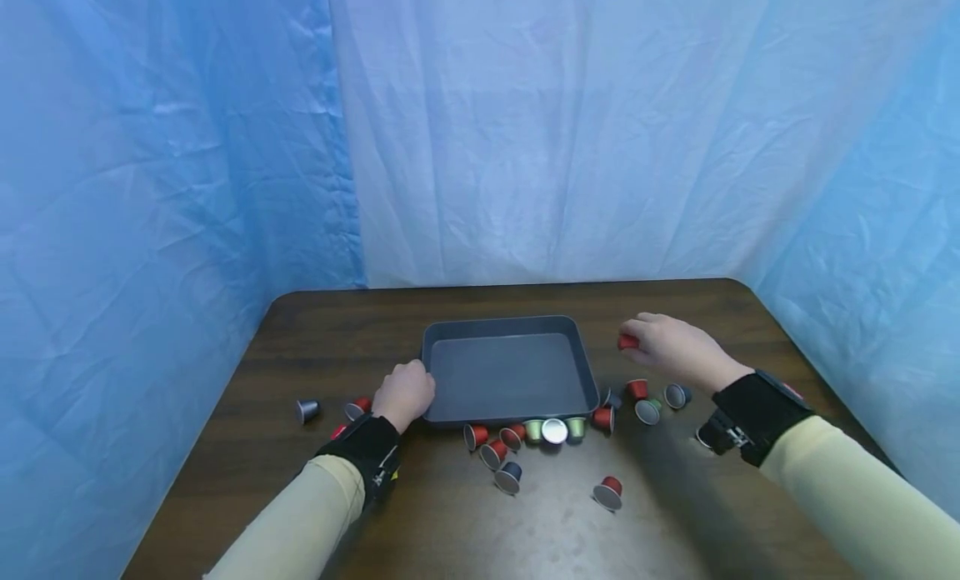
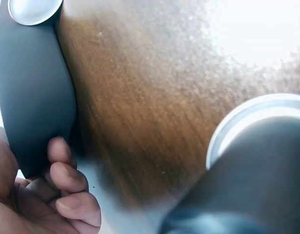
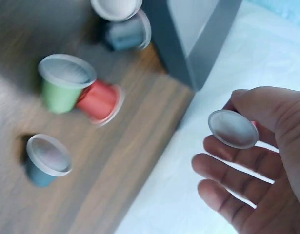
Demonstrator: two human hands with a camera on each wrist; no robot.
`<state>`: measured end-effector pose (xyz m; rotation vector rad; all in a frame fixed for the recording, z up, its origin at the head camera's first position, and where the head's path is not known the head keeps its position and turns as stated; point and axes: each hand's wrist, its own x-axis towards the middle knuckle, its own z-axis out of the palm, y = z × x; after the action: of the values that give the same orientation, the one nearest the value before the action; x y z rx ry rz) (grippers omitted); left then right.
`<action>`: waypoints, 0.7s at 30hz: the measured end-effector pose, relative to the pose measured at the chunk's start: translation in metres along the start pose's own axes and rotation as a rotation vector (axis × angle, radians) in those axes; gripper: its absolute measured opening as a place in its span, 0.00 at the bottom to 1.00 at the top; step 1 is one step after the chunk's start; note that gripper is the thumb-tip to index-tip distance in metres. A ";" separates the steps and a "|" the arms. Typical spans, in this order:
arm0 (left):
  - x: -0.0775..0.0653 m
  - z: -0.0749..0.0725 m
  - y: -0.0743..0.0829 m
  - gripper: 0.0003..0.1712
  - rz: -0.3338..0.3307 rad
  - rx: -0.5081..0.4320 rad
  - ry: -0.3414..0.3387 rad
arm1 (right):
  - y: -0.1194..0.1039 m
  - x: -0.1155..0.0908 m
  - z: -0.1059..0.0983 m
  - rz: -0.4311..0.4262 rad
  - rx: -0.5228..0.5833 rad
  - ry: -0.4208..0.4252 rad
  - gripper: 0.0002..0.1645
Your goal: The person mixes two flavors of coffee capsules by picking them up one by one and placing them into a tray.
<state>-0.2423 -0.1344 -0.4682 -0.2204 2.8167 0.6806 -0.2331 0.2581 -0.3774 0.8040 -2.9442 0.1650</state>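
Note:
A dark grey rectangular tray [image 1: 513, 367] lies on the wooden table. My left hand [image 1: 405, 392] grips its near left corner, fingers curled at the outer wall in the left wrist view. Over the table, right of the tray, my right hand [image 1: 678, 347] pinches a red coffee capsule [image 1: 628, 342] between thumb and index finger. The right wrist view shows this capsule's silver lid [image 3: 232, 129] facing the camera, the other fingers spread loosely below. Along the tray's front edge sit several capsules, among them a green capsule [image 1: 533, 431] and a silver-lidded capsule [image 1: 554, 431].
A red capsule [image 1: 637, 389], a green capsule [image 1: 648, 411] and a blue capsule [image 1: 677, 396] lie below my right hand. Nearer me are a dark blue capsule [image 1: 508, 477] and another red capsule [image 1: 608, 492]. A grey-blue capsule [image 1: 307, 411] lies far left. Pale curtains [image 1: 562, 147] surround the table.

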 end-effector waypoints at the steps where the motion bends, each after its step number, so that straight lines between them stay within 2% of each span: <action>1: 0.000 0.000 0.000 0.16 -0.001 -0.001 -0.001 | -0.004 0.003 -0.001 -0.005 -0.004 -0.002 0.14; 13: 0.007 0.003 0.000 0.15 -0.009 0.016 -0.014 | -0.050 0.041 -0.008 0.049 0.035 -0.067 0.10; 16: 0.007 0.003 0.000 0.15 -0.004 0.023 -0.001 | -0.059 0.046 -0.007 0.027 0.037 -0.047 0.11; 21: 0.004 0.003 0.000 0.16 -0.008 0.017 0.010 | -0.069 0.052 -0.004 -0.057 0.022 0.019 0.13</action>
<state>-0.2459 -0.1329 -0.4719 -0.2320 2.8287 0.6560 -0.2421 0.1741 -0.3621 0.8833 -2.9031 0.2005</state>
